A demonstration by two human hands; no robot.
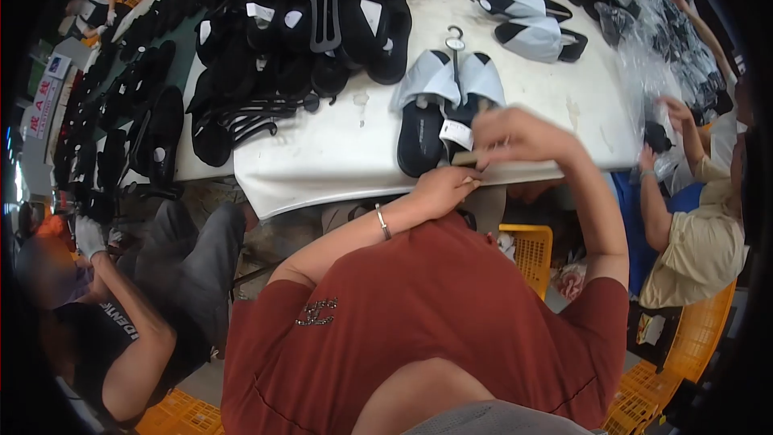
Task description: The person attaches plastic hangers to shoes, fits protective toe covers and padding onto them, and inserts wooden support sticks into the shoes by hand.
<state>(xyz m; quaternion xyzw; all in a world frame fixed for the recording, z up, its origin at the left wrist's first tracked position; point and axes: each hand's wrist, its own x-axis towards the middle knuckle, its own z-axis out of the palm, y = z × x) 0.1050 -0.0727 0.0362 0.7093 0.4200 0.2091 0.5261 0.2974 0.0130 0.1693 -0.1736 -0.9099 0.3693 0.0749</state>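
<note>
A pair of slippers [420,135] with light grey straps and black footbeds lies in front of me, joined by a black hanger [456,42]. A white label [457,134] is on the right-hand slipper. My left hand [441,192], with a bracelet on its wrist, is closed at the heel end of that slipper, thumb and finger pressed together at its edge. Just above it, my right hand [515,137] is curled and slightly blurred around a small tan tool [465,159], its kind unclear. The right hand partly hides the slipper's heel.
Black tagged slippers [370,20] and loose black hangers [256,119] cover the left of the white table [322,169]. More grey-strapped slippers [531,36] lie at the back right, beside clear plastic bags [648,72]. People work on both sides. A yellow crate [527,254] stands below the table.
</note>
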